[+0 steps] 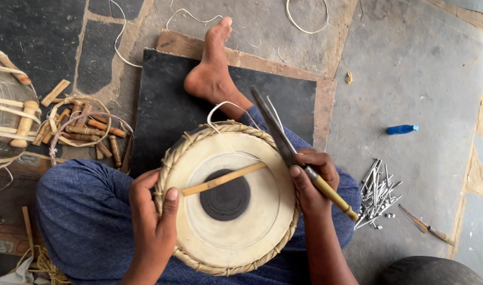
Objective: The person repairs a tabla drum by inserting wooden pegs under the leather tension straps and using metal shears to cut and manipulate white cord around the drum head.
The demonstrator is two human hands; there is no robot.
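Right hand (311,177) is clamped on a long blade with a yellow handle (283,142), its tip past the upper rim of the drum (228,232) at centre frame. Left hand (154,216) grips the braided rim. A bamboo stick (223,179) lies across the black centre patch; lacing strips look untrimmed.

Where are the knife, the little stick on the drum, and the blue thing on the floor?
knife (273,129), head view, middle of the blade.
stick (223,179), head view, its middle.
blue thing (401,129), head view, its body.
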